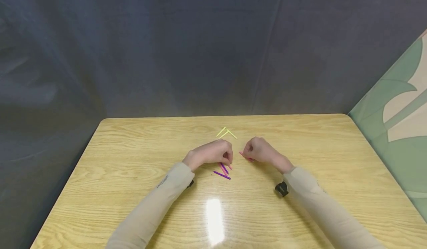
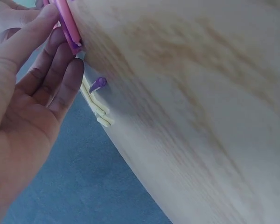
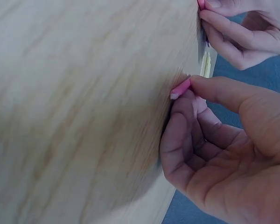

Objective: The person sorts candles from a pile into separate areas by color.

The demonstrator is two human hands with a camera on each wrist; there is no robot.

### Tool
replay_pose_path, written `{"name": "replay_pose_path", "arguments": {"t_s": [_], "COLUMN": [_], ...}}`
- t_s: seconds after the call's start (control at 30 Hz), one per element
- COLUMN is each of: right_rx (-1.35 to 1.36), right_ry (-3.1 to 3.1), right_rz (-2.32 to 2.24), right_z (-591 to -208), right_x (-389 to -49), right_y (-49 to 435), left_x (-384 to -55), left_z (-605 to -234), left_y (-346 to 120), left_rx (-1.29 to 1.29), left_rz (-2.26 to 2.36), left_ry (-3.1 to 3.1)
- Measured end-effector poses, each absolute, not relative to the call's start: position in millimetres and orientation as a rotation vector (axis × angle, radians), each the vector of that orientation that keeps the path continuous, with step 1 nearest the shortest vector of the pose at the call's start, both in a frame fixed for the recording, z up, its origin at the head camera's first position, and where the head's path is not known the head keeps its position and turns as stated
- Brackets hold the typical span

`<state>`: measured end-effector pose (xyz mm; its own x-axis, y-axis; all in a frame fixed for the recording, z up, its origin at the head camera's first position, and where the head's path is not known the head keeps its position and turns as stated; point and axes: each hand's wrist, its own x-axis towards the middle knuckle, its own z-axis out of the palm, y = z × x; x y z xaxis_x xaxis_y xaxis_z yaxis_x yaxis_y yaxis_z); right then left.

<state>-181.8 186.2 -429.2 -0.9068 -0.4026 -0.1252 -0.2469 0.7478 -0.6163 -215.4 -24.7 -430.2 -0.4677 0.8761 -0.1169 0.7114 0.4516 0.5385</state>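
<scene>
Near the middle of the table, my left hand pinches a thin pink stick between thumb and fingertips, close over the wood. Below those fingers lie two purple sticks and another pink stick, crossing one another in the head view. A short way to the right, my right hand pinches a further pink stick between thumb and index finger. Its pale end points out from the fingertips in the right wrist view. Beyond the left hand, several thin yellow sticks lie at angles.
The light wooden table has rounded far corners. A dark cloth hangs behind and to the left of it. At the right stands a green and beige patterned panel. A bright reflection shows on the table's near part.
</scene>
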Motion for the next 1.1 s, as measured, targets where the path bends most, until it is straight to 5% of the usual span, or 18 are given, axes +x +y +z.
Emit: {"name": "replay_pose_path", "arguments": {"t_s": [1.1], "right_rx": [-0.460], "right_ry": [2.663], "right_rz": [-0.914], "right_z": [-430.1], "right_x": [-178.2], "right_y": [190.4], "left_x": [-218.4], "left_z": [-431.4], "left_y": [-22.5], "left_rx": [1.313], "left_rz": [0.688], "left_ry": [2.346]}}
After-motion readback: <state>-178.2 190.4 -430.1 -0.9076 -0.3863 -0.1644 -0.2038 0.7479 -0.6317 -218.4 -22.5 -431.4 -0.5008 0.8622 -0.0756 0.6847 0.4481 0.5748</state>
